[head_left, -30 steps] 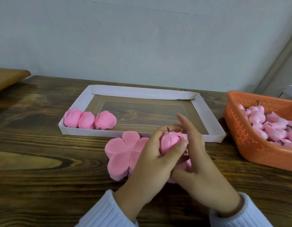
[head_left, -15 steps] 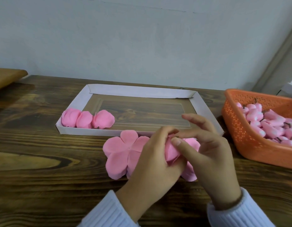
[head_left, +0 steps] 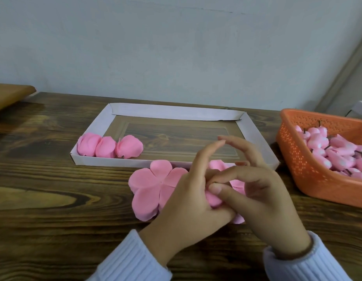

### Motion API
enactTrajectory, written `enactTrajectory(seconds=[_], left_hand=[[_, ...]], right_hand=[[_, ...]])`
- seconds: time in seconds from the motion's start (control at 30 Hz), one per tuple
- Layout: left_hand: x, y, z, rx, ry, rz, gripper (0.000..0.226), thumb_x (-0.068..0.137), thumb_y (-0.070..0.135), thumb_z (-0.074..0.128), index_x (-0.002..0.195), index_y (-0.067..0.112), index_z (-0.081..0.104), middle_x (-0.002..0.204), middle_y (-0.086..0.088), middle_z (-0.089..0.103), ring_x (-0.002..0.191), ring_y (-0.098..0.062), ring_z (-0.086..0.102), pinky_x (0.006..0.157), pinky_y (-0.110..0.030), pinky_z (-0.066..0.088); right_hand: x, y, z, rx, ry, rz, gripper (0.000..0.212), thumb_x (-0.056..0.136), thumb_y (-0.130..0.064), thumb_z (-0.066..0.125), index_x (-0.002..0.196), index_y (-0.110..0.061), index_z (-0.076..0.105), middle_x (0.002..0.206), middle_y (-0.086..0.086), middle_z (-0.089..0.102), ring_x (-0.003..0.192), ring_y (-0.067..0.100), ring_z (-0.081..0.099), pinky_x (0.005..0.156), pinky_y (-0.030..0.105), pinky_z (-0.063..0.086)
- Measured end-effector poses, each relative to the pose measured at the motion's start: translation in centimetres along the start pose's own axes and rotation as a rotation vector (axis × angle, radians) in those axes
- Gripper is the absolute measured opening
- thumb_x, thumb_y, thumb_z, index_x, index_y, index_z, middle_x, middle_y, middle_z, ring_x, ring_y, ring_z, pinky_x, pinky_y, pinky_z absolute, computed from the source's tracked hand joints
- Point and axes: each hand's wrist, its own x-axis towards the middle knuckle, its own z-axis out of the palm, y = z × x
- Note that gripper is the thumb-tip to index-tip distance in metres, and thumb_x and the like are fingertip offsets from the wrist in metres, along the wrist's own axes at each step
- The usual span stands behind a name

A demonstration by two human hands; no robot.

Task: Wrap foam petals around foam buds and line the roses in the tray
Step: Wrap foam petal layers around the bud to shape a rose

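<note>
Status from my end: three roses (head_left: 109, 148) done, lined touching each other in the tray's (head_left: 176, 113) near-left corner; rest of that row and everything behind it unfilled. Fourth rose (head_left: 213, 197) is mid-wrap, just in front of the tray's near wall, above the table (head_left: 54, 199). Left hand (head_left: 188, 201) cups it from the left, fingers curled round it, index lifted. Right hand (head_left: 263, 199) pinches a petal down onto it, thumb pressing, fingers arched over. The bud inside is hidden, so I can't tell how many petals are closed. A flat petal sheet (head_left: 149, 189) lies under the left hand. Basket (head_left: 310, 179) on the right holds plenty of buds (head_left: 338, 151). My read: early, most of the job left.
</note>
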Motion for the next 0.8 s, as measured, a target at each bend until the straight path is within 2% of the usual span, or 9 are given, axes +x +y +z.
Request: enactTrajectory(seconds=[0.07, 0.13, 0.2, 0.3, 0.4, 0.53, 0.67, 0.8], left_hand=[[0.06, 0.03, -0.04, -0.039, -0.009, -0.041, 0.079, 0.067, 0.011, 0.073, 0.128, 0.046, 0.038, 0.107, 0.015, 0.065, 0.093, -0.002, 0.066, 0.076, -0.029, 0.058], [0.1, 0.08, -0.07, -0.048, -0.009, -0.073, 0.071, 0.064, 0.025, 0.074, 0.123, 0.049, 0.042, 0.105, 0.015, 0.066, 0.096, -0.001, 0.064, 0.08, -0.022, 0.054], [0.14, 0.12, -0.04, -0.065, -0.01, -0.107, 0.072, 0.062, 0.028, 0.075, 0.122, 0.05, 0.043, 0.106, 0.016, 0.065, 0.098, -0.001, 0.064, 0.08, -0.022, 0.055], [0.24, 0.02, 0.01, -0.087, -0.036, -0.132, 0.077, 0.065, 0.017, 0.078, 0.125, 0.049, 0.042, 0.108, 0.014, 0.067, 0.101, -0.004, 0.065, 0.081, -0.032, 0.057], [0.24, -0.06, -0.03, -0.115, -0.057, -0.152, 0.077, 0.066, 0.02, 0.077, 0.126, 0.05, 0.04, 0.108, 0.012, 0.067, 0.096, -0.006, 0.067, 0.078, -0.034, 0.058], [0.12, -0.11, 0.05, -0.102, -0.051, -0.168, 0.07, 0.067, 0.03, 0.072, 0.123, 0.054, 0.039, 0.112, 0.025, 0.061, 0.097, 0.0, 0.064, 0.074, -0.017, 0.054], [0.11, -0.66, -0.04, -0.059, -0.073, -0.206, 0.076, 0.063, 0.035, 0.072, 0.127, 0.052, 0.036, 0.107, 0.017, 0.064, 0.095, -0.004, 0.065, 0.076, -0.027, 0.057], [0.05, -0.79, -0.15, -0.075, -0.05, -0.233, 0.064, 0.076, 0.02, 0.069, 0.127, 0.046, 0.04, 0.099, 0.007, 0.067, 0.082, -0.009, 0.067, 0.07, -0.027, 0.058]], right_hand=[[0.0, 0.03, -0.04, 0.069, 0.041, 0.014, 0.011, 0.072, -0.034, 0.069, 0.08, -0.033, 0.076, 0.129, -0.012, 0.057, 0.132, 0.012, 0.045, 0.102, 0.035, 0.043], [0.05, -0.01, 0.0, 0.118, 0.079, 0.039, 0.009, 0.071, -0.035, 0.068, 0.076, -0.034, 0.076, 0.125, -0.018, 0.058, 0.129, 0.006, 0.047, 0.1, 0.029, 0.044], [0.07, -0.02, 0.02, 0.171, 0.112, 0.075, 0.009, 0.07, -0.037, 0.069, 0.073, -0.033, 0.076, 0.123, -0.019, 0.059, 0.123, 0.003, 0.052, 0.098, 0.033, 0.044], [0.04, 0.09, -0.1, 0.184, 0.146, 0.119, 0.013, 0.07, -0.036, 0.069, 0.074, -0.026, 0.075, 0.122, -0.015, 0.061, 0.119, 0.007, 0.056, 0.099, 0.041, 0.045], [0.03, 0.21, -0.18, 0.18, 0.18, 0.165, 0.007, 0.074, -0.027, 0.071, 0.069, -0.03, 0.074, 0.116, -0.014, 0.063, 0.114, 0.01, 0.06, 0.098, 0.044, 0.046], [0.12, 0.36, -0.2, 0.208, 0.233, 0.198, 0.013, 0.074, -0.023, 0.067, 0.066, -0.032, 0.072, 0.106, -0.014, 0.067, 0.103, 0.009, 0.065, 0.085, 0.033, 0.049], [0.16, 0.52, -0.27, 0.178, 0.24, 0.211, 0.011, 0.075, -0.024, 0.065, 0.068, -0.031, 0.07, 0.095, -0.013, 0.069, 0.092, 0.008, 0.066, 0.078, 0.026, 0.053], [0.32, 0.67, -0.46, 0.208, 0.252, 0.211, 0.012, 0.078, -0.022, 0.062, 0.069, -0.026, 0.07, 0.081, -0.005, 0.07, 0.078, 0.007, 0.065, 0.069, 0.017, 0.05]])
